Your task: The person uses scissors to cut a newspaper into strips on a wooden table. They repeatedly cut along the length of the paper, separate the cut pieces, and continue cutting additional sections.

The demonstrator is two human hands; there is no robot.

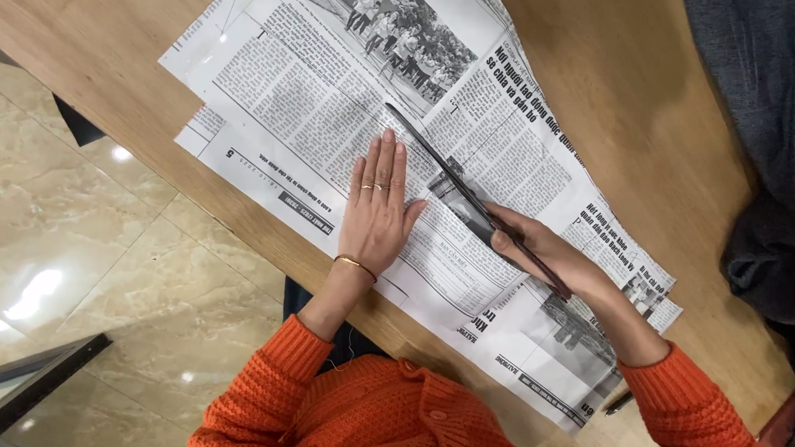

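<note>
Matt, faintly creased newsprint paper [319, 101] lies on the smooth, satin wood bench [627, 103], a dark slim ruler [469, 197] looks semi-gloss, orange sleeves [270, 384] show chunky knit, floor tiles [71, 231] shine glossy.

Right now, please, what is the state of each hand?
Left hand: open, pressed flat on the newspaper.
Right hand: closed around a long dark flat tool lying across the newspaper.
</note>
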